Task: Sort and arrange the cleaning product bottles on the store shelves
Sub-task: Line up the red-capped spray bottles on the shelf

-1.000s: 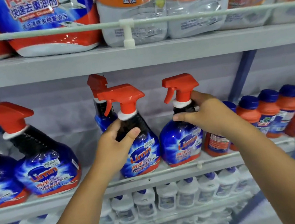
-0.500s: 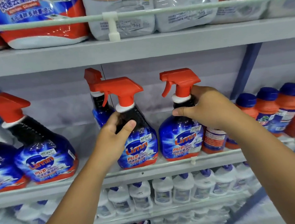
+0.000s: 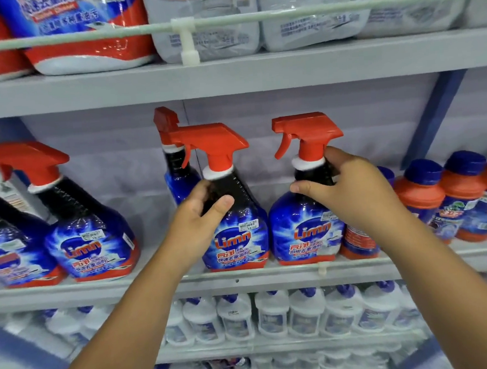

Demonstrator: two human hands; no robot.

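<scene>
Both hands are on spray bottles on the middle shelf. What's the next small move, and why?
Probably slide the left hand's bottle left toward the far-left sprayers: it nearly touches the right hand's bottle, while a wide gap sits on its other side.

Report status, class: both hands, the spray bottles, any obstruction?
Left hand grips middle spray bottle neck. Right hand grips neighbouring spray bottle neck. Both upright on shelf. Orange bottles crowd right.

Both hands raised, left hand and right hand curled, gripping
</scene>
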